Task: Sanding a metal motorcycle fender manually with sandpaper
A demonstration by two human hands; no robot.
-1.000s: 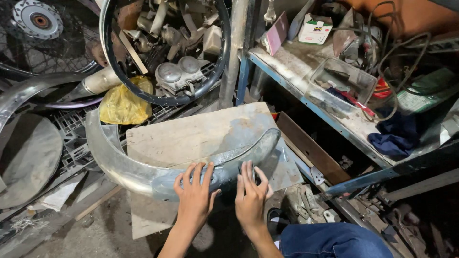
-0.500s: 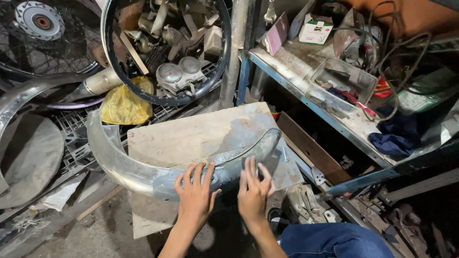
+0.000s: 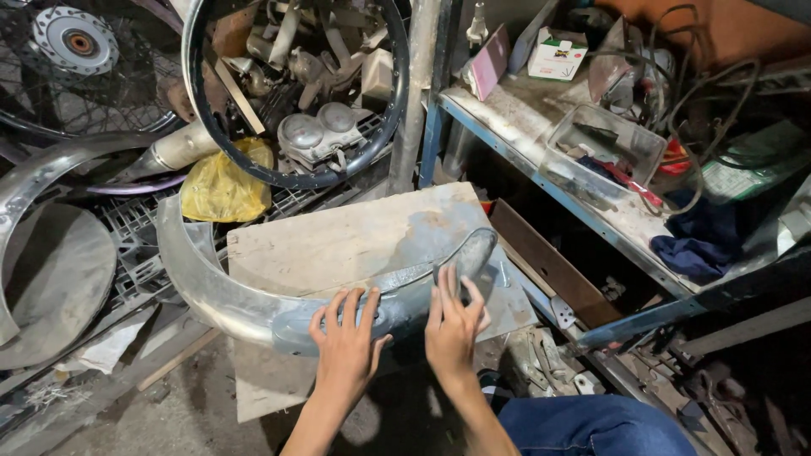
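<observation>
A long curved chrome mudguard (image 3: 211, 291) lies across a worn wooden board (image 3: 355, 245) on the floor. My left hand (image 3: 346, 346) rests flat on the mudguard's dull grey near section, fingers spread. My right hand (image 3: 452, 325) presses flat beside it, fingers pointing up toward the mudguard's rounded tip (image 3: 473, 253). Neither hand grips anything.
A black wheel rim (image 3: 384, 127) leans behind the board, framing metal engine parts and a yellow bag (image 3: 221, 186). A spoked wheel (image 3: 80, 51) and another chrome mudguard (image 3: 34, 177) sit left. A cluttered blue-edged shelf (image 3: 541, 181) with a clear box, cables and cloth stands right. My jeans-clad knee (image 3: 591, 426) is below.
Both hands stay on the mudguard; the right hand has shifted slightly up toward the tip. The mudguard has barely moved.
</observation>
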